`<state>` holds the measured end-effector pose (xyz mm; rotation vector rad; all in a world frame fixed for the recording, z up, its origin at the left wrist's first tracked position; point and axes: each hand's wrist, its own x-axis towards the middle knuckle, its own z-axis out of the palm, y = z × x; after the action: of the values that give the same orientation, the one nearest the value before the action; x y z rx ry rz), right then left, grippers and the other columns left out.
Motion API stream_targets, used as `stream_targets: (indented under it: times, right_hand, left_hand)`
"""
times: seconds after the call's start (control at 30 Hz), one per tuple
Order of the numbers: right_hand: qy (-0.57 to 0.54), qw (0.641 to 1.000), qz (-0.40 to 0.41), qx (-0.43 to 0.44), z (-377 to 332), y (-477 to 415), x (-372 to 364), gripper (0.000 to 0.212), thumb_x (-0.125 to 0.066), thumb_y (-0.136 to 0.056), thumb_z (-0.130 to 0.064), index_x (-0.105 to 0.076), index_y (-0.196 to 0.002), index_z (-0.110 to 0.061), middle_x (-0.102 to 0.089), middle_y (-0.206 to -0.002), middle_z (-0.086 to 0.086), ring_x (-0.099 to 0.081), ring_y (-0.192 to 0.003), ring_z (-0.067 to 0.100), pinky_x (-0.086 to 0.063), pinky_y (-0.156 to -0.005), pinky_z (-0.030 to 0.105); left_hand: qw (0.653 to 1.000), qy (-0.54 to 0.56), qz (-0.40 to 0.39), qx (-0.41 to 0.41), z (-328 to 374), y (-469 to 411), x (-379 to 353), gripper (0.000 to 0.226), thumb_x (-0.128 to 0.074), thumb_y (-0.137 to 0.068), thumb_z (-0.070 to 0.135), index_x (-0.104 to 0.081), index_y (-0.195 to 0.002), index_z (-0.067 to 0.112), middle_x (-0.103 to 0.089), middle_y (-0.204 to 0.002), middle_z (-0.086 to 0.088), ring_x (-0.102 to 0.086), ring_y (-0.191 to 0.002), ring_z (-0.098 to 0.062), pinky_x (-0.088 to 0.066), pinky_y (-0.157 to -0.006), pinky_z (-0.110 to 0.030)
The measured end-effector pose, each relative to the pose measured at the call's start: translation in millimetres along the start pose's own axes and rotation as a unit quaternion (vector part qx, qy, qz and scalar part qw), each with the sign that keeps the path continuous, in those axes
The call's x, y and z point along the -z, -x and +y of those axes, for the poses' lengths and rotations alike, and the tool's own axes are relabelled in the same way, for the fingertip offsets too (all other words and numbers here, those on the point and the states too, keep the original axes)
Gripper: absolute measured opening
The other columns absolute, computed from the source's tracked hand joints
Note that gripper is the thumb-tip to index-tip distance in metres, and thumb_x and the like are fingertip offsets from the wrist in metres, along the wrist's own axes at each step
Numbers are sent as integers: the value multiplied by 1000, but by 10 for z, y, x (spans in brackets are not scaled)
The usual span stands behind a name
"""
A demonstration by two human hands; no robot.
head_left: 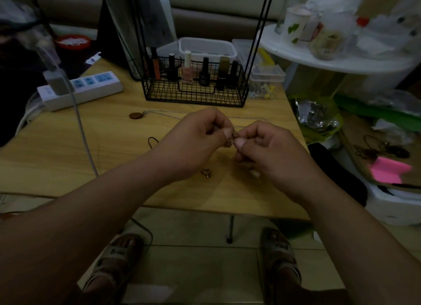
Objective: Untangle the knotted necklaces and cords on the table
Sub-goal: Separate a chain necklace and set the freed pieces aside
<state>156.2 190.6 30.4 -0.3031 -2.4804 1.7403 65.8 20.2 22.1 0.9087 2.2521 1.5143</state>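
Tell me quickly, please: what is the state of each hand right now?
Left hand: closed, pinching the small knot of thin metal chain.
Right hand: closed, pinching the same knot from the other side.

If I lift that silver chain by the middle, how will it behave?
The chain is thin and lies in slack curves, so it will likely drape limp. The brown pendant looks like its heaviest part and would probably hang low and swing. The chain runs behind the left hand, which pinches a knot with the right hand; lifting may tug that.
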Motion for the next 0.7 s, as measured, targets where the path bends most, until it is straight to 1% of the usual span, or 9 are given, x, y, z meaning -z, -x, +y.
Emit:
stream_targets:
  times: [0.07,0.17,0.27,0.33,0.4,0.47,0.5,0.6,0.7]
  right_hand:
    - [21,1000,16,10,-8,9,37,6,-65,-100,-22,-69,-102,-17,-74,-76,2,-70,-72,12,-55,-69,31]
    - [42,998,19,32,-50,28,55,9,-63,-102,-27,-70,-99,-23,-69,-71,-1,-67,-71,15,-55,-73,41]
    - [57,996,19,65,-165,56,13,10,-62,-102,-26,-71,-99,-22,-66,-68,-5,-62,-66,11,-52,-67,37]
    - [64,994,28,84,-264,74,-29,10,-63,-102,-26,-71,-99,-22,-66,-68,-6,-62,-66,9,-54,-66,38]
    - [67,992,34,99,-372,96,-67,10,-63,-101,-26,-71,-98,-22,-66,-69,-5,-63,-66,9,-55,-64,37]
    - [87,989,36,112,-465,112,-111,10,-64,-101,-27,-71,-96,-22,-67,-74,-1,-64,-67,13,-57,-63,39]
    - [106,987,41,117,-503,111,-135,10,-64,-101,-28,-70,-94,-23,-68,-76,2,-65,-69,16,-58,-65,43]
    - [151,976,76,139,-595,58,-199,14,-64,-101,-30,-66,-87,-27,-67,-77,3,-64,-72,22,-56,-67,50]
    - [159,967,122,159,-657,-41,-256,16,-65,-100,-29,-65,-83,-29,-64,-72,-3,-61,-67,14,-54,-63,46]
  left_hand:
    - [1000,-20,-10,-3,17,34,20,9,-61,-104,22,-64,-110,26,-74,-91,6,-64,-74,1,-47,-63,-18]
    - [998,-46,-38,1,72,134,48,18,-63,-102,29,-62,-120,32,-77,-92,10,-69,-84,-19,-54,-67,-33]
    - [999,-43,-23,-12,172,246,78,13,-63,-103,32,-64,-116,31,-77,-89,10,-70,-84,-32,-58,-69,-43]
    - [999,-38,8,-25,230,309,129,5,-64,-103,30,-65,-107,28,-76,-88,8,-71,-87,-28,-60,-75,-52]
    - [999,-29,35,-27,282,351,199,4,-64,-103,29,-65,-103,25,-76,-89,7,-71,-85,-16,-60,-73,-47]
    - [998,-18,52,-26,323,372,262,4,-64,-103,28,-64,-104,24,-75,-89,6,-66,-74,-1,-52,-62,-32]
    - [998,-14,58,-28,338,362,288,5,-64,-103,27,-63,-106,24,-75,-90,4,-63,-69,4,-48,-63,-26]
    - [995,-13,84,-44,375,276,352,12,-66,-101,24,-57,-107,28,-71,-92,1,-61,-70,0,-50,-66,-31]
    - [991,-30,112,-66,370,170,390,10,-67,-100,21,-60,-97,27,-68,-88,5,-59,-72,-2,-47,-67,-27]
